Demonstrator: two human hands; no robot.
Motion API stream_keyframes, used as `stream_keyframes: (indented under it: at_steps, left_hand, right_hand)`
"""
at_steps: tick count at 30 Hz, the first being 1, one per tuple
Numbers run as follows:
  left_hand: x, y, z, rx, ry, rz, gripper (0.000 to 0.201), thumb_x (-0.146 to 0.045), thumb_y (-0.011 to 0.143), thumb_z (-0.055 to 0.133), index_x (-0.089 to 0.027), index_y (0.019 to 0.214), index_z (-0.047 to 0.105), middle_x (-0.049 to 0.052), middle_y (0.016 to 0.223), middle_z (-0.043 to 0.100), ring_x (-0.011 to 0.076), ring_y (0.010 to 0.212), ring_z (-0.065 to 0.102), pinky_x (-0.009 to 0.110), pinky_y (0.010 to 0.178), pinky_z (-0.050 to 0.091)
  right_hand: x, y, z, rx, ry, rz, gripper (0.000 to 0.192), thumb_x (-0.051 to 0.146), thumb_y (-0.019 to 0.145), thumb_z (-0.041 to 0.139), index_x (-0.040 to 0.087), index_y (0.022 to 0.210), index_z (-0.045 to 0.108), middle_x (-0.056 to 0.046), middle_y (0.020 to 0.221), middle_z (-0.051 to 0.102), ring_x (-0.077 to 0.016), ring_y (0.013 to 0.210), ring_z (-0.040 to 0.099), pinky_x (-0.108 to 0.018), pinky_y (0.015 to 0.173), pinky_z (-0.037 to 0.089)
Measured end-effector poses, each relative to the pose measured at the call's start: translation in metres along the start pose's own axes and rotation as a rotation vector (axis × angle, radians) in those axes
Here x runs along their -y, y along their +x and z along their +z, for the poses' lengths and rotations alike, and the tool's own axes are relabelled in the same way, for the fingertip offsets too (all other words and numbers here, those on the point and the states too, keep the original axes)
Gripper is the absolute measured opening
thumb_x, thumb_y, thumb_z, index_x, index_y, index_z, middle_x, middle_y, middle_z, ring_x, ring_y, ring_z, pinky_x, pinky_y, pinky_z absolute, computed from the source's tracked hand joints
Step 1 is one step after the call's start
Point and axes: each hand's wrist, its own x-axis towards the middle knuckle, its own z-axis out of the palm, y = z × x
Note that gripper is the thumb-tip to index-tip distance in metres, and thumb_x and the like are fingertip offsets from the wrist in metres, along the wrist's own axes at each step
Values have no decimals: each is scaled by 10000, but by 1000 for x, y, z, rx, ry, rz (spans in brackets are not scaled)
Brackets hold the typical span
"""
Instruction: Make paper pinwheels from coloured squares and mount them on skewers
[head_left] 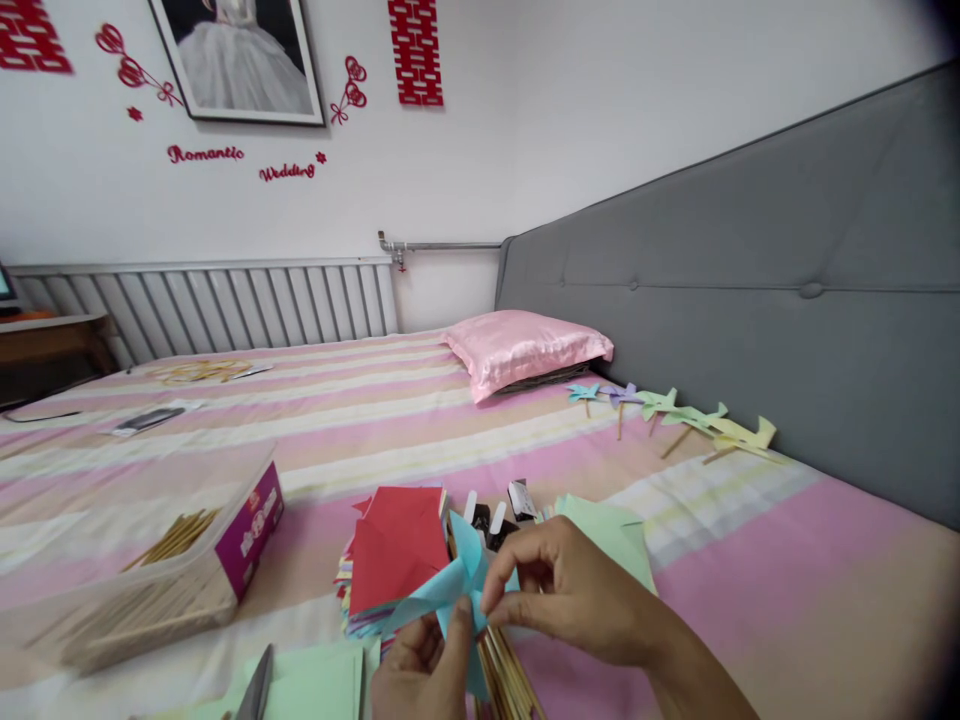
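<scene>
left of the red paper stack (401,548) and nearer, scissors (257,690) rest on pale green sheets (322,680). at the stack's near right edge, the left hand (427,665) clamps a blue paper pinwheel (466,555) under its thumb; the right hand's (566,590) thumb and forefinger meet at its middle, anything between them hidden. bamboo sticks (510,680) lie just right of the stack; five more pinwheels (658,402) lie beyond, farther right.

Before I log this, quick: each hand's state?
Left hand: closed, holding the blue pinwheel.
Right hand: at the pinwheel's middle; whether it holds anything can't be told.
</scene>
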Motion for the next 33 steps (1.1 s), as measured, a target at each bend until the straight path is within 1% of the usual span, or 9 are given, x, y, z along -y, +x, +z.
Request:
stream_keyframes:
  at_steps: [5,10,12,15,17,21,25,30,33]
  left_hand:
    - [-1,3,-3,56,-28,-6,151,-214,448,744,-141,576,711,45,579,733,247,642,683,270,588,532]
    - [3,5,-6,96,-5,10,165,-226,460,750,-143,600,723,36,597,737,210,633,675,220,579,517]
    - [7,7,-7,113,-12,11,184,-242,472,754,-144,626,726,28,603,736,192,635,672,198,583,511]
    - [13,11,-9,145,-48,9,187,-281,486,765,-147,608,718,12,572,723,167,617,666,170,580,503]
    - [16,12,-10,166,-76,1,203,-305,492,771,-152,615,720,9,577,722,163,630,668,164,592,503]
    - [14,11,-11,178,-75,-1,228,-317,478,788,-163,636,732,22,614,735,176,667,675,179,623,512]
    - [9,8,-10,159,-34,37,221,-312,477,789,-164,632,736,17,571,722,186,632,674,204,602,524]
    - [6,4,-7,146,-71,38,204,-291,461,793,-158,600,727,35,619,742,214,647,685,230,603,536]
    - [8,6,-7,167,-84,27,203,-294,481,786,-166,630,733,34,662,752,207,668,687,220,618,534]
  right_hand:
    - [-5,5,6,-11,-169,-79,145,90,688,638,203,709,726,38,628,626,-72,539,472,-171,498,329]
    - [-4,5,7,-68,-238,-131,143,101,681,671,229,690,734,41,647,607,-76,584,502,-171,540,349]
    - [-4,5,7,-85,-242,-128,154,96,662,691,242,688,735,42,633,578,-83,600,502,-177,551,352]
    - [-6,6,6,-100,-240,-127,171,87,639,708,251,680,733,46,616,539,-84,591,481,-185,545,343]
    - [-7,6,6,-106,-242,-128,154,94,637,712,244,669,729,48,611,521,-80,580,464,-185,532,332]
    - [-9,7,6,-107,-259,-125,102,117,648,710,218,660,721,51,611,500,-70,573,451,-182,515,318]
    - [-7,6,7,-98,-254,-112,94,114,659,696,205,666,716,48,619,496,-74,598,467,-181,524,327]
    - [-7,7,7,-83,-213,-81,71,125,663,688,192,653,707,46,625,493,-80,610,467,-182,526,335]
    - [-9,7,6,-80,-181,-67,74,119,661,685,191,650,702,48,633,493,-80,621,467,-181,534,341]
